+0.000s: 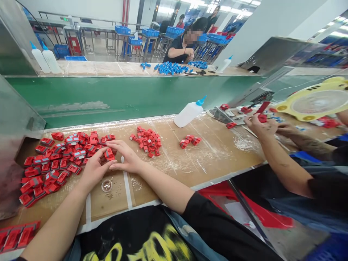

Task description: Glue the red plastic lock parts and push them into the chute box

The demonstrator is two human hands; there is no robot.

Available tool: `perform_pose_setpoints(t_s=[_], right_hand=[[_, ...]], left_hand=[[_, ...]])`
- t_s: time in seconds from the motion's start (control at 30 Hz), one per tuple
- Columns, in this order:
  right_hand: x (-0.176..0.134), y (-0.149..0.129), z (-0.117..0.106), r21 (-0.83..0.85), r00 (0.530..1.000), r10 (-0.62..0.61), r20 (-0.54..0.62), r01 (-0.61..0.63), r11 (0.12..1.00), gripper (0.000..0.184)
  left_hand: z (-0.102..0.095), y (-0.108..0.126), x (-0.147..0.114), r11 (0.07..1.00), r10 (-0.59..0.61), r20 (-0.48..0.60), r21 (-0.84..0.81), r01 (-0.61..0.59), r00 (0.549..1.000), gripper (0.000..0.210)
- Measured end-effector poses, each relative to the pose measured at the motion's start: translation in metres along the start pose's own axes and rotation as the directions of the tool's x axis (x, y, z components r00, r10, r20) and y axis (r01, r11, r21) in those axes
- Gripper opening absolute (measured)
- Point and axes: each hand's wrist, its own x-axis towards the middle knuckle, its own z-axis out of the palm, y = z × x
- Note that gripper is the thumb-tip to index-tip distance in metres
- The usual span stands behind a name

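A small red plastic part with grey trim [109, 154], like a toy car body, is held up between my two hands over the table. My left hand [95, 167] closes on it from the left, thumb in front. From the right, my right hand [127, 157] curls its fingers over the top with its thumb below. To the left lies a large heap of red car-like pieces [56, 165], some with silvery windows. A smaller pile of red parts [149, 141] sits beyond my right hand. Under my wrists stands a small clear round dish [107, 185].
A white bottle with a blue nozzle [189, 114] leans right of centre, near a few red parts [190, 140]. A co-worker's hands [261, 125] work at right by a yellow fan [315, 99]. A green barrier [122, 94] runs behind. Red trays [20, 235] lie lower left.
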Motion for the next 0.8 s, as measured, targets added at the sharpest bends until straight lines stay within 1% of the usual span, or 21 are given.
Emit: perform_pose_setpoints(t_s=[0.1,0.2,0.33,0.43,0.5,0.53,0.6,0.67,0.7,0.77,0.8], right_hand=[[-0.003,0.003,0.003,0.202,0.993,0.081,0.089,-0.098,0.974,0.077],[-0.005,0.005,0.009,0.316,0.992,0.108,0.071,-0.125,0.940,0.073],[-0.005,0.006,0.015,0.343,0.990,0.139,0.036,-0.143,0.929,0.068],[-0.002,0.005,0.010,0.309,0.990,0.138,0.042,-0.144,0.940,0.070],[0.001,0.002,0.002,0.230,0.993,0.091,0.081,-0.107,0.967,0.073],[0.003,-0.001,-0.002,0.168,0.993,0.046,0.112,-0.065,0.984,0.072],[0.006,-0.009,-0.011,0.003,0.987,-0.052,0.154,0.052,0.999,0.061],[0.003,-0.017,-0.019,-0.200,0.981,-0.126,0.145,0.154,0.968,0.047],[-0.001,-0.021,-0.025,-0.297,0.981,-0.145,0.126,0.177,0.938,0.044],[-0.021,-0.027,-0.038,-0.451,0.986,-0.138,0.093,0.165,0.877,0.048],[-0.037,-0.030,-0.047,-0.505,0.990,-0.113,0.083,0.140,0.852,0.050]], left_hand=[[0.003,0.002,-0.002,1.000,0.003,0.001,0.021,-0.003,1.000,0.056],[0.004,-0.001,-0.003,1.000,-0.001,0.000,0.016,0.001,1.000,0.054],[0.004,-0.005,-0.004,0.998,-0.003,0.001,-0.067,0.003,1.000,0.054],[0.004,-0.005,-0.001,0.992,0.007,-0.011,-0.130,-0.009,1.000,0.056],[0.003,-0.005,0.000,0.988,0.003,0.003,-0.157,-0.003,1.000,0.056],[0.002,-0.005,0.001,0.988,-0.005,0.021,-0.154,0.008,1.000,0.055],[0.000,-0.005,0.001,0.995,-0.021,0.060,-0.097,0.027,0.998,0.053],[-0.004,-0.006,0.001,0.999,-0.016,0.097,-0.028,0.019,0.995,0.052],[-0.006,-0.006,0.001,1.000,-0.001,0.110,-0.022,0.004,0.994,0.053],[-0.011,-0.006,0.001,0.997,0.032,0.108,-0.070,-0.024,0.994,0.058],[-0.013,-0.006,0.000,0.994,0.043,0.075,-0.102,-0.035,0.996,0.059]])
